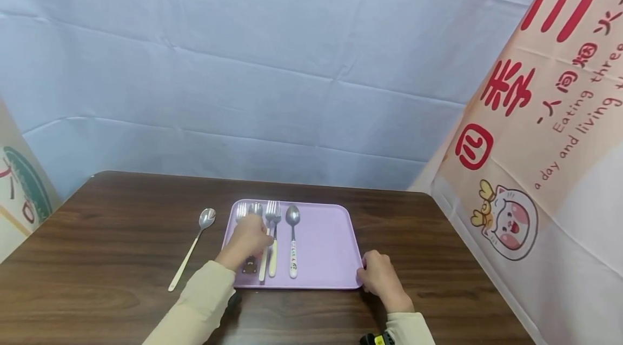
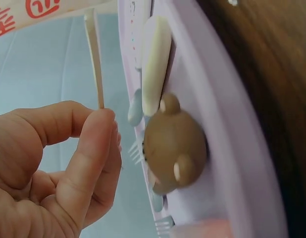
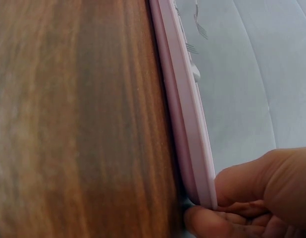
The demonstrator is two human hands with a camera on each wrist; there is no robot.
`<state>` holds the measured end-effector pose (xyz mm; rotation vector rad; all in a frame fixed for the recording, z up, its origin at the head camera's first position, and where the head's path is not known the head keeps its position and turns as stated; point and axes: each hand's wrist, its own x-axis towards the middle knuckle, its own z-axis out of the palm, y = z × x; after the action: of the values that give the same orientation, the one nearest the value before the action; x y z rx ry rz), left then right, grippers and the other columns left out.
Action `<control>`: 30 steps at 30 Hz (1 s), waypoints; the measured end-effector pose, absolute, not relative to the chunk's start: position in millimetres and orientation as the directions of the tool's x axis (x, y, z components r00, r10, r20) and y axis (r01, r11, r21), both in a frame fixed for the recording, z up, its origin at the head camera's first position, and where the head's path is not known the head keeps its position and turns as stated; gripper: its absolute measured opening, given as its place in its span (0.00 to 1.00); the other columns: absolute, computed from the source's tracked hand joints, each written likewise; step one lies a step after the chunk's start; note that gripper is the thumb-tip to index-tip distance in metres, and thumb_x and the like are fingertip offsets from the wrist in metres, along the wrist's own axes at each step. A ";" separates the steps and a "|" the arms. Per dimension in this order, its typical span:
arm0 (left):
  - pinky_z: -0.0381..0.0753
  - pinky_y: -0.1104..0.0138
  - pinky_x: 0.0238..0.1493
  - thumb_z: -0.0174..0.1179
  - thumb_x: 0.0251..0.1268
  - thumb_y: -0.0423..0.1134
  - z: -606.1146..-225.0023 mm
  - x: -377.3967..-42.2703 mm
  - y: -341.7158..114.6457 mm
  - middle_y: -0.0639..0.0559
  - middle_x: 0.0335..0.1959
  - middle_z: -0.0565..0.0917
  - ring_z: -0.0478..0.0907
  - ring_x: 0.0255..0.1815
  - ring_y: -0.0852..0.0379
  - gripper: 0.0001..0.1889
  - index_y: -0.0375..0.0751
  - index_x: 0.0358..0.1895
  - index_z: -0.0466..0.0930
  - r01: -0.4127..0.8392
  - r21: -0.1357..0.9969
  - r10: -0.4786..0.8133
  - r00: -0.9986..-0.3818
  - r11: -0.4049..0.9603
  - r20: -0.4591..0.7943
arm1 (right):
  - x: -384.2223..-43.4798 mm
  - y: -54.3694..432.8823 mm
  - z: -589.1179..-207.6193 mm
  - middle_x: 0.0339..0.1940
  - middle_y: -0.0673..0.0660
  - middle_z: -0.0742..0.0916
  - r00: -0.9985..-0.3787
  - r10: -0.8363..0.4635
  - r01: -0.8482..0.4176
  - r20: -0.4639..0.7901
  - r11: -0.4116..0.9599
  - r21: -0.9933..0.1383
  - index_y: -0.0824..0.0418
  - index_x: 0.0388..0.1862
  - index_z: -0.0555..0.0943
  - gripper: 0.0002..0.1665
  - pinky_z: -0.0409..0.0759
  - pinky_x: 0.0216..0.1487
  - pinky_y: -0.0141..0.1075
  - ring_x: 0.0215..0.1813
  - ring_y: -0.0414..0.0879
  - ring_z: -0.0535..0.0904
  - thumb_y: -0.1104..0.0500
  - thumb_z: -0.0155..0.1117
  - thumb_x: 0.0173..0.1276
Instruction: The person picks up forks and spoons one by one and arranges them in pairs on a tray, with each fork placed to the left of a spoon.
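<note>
My left hand (image 1: 249, 237) pinches a fork with a slim cream handle (image 2: 95, 59) between thumb and fingers, just above the lilac tray (image 1: 323, 247). Around it on the tray lie a fork (image 1: 242, 210) at the far left, a piece with a brown bear-head handle end (image 2: 175, 144), a fork with a pale yellow handle (image 1: 273, 258), and a spoon with a patterned white handle (image 1: 293, 245). The left hand partly hides the leftmost pieces. At the tray's near right corner, my right hand (image 1: 382, 279) grips the rim between thumb and fingers.
A spoon with a long cream handle (image 1: 187, 258) lies on the dark wooden table (image 1: 121, 237), left of the tray. Pale cloth (image 1: 243, 64) hangs behind the table, and a printed cloth (image 1: 540, 134) hangs along the right side.
</note>
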<state>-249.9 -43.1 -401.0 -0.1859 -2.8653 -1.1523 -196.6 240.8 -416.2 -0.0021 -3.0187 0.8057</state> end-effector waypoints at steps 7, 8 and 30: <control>0.66 0.70 0.12 0.60 0.40 0.30 -400.1 -249.7 -27.9 0.59 0.01 0.65 0.65 0.02 0.64 0.18 0.46 0.05 0.63 0.186 0.645 0.134 -0.983 0.742 0.129 | -195.3 242.5 -414.3 0.09 0.53 0.75 -1.000 0.026 0.021 0.002 0.867 -0.498 0.63 0.16 0.69 0.10 0.69 0.14 0.33 0.11 0.42 0.73 0.72 0.56 0.52; 0.65 0.71 0.11 0.60 0.40 0.30 -399.9 -249.8 -26.0 0.58 0.01 0.64 0.65 0.02 0.64 0.17 0.45 0.05 0.63 0.192 0.649 0.139 -0.981 0.736 0.132 | -195.3 242.6 -414.1 0.09 0.53 0.75 -1.000 0.026 0.025 -0.003 0.868 -0.497 0.63 0.16 0.69 0.10 0.69 0.14 0.33 0.11 0.42 0.73 0.72 0.57 0.52; 0.68 0.71 0.09 0.60 0.39 0.27 -403.4 -249.9 2.4 0.57 0.02 0.65 0.65 0.03 0.64 0.17 0.45 0.08 0.62 0.180 0.726 0.143 -0.983 0.664 0.113 | -197.5 240.4 -417.0 0.10 0.53 0.75 -1.000 0.017 0.014 0.001 0.865 -0.501 0.64 0.16 0.69 0.11 0.71 0.14 0.33 0.11 0.41 0.73 0.72 0.57 0.52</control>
<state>-249.9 2.4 -403.4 -0.2735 -2.8234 -1.2395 -197.5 240.4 -417.0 -0.0250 -3.0287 0.8129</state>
